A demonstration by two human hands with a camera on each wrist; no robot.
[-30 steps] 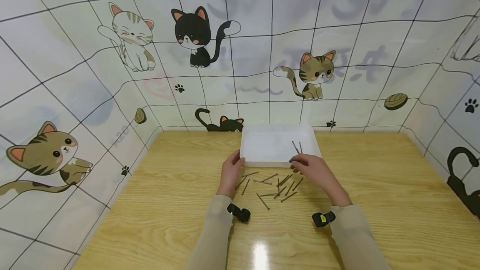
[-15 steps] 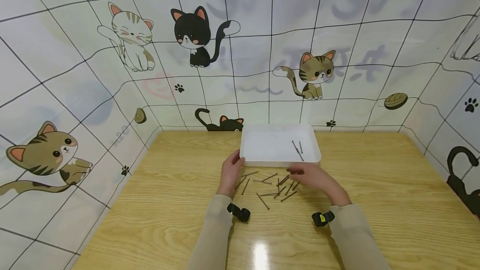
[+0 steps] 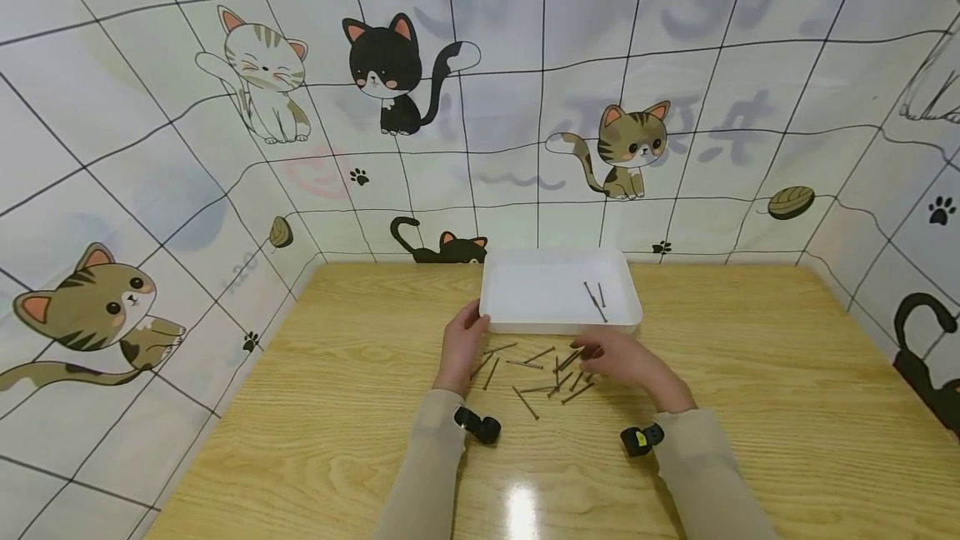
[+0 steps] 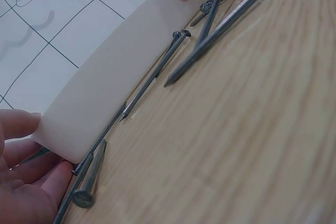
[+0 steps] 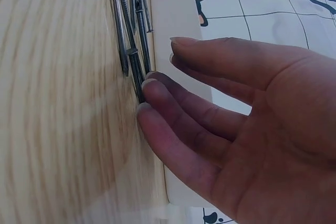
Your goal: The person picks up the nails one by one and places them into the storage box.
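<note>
A white tray [image 3: 540, 290] stands against the wall at the back of the table, with a few nails [image 3: 596, 302] lying in its right part. My left hand [image 3: 462, 352] holds the tray's front left corner between thumb and fingers, as the left wrist view shows. Several loose nails [image 3: 526, 403] are scattered on the wood in front of the tray. Over the right side of these nails is my right hand [image 3: 618, 358]. In the right wrist view its fingertips [image 5: 144, 109] are by the nails [image 5: 135, 74], thumb apart, nothing held between them.
The light wooden table [image 3: 337, 440] extends on both sides of the tray. A cloth wall [image 3: 510, 107] printed with cats and grid lines closes off the back and sides. Both forearms wear black wrist cameras [image 3: 487, 430].
My right hand let a nail down into the tray's right part, then came back over the front rim to the loose nails. My left hand stays at the tray's corner.
</note>
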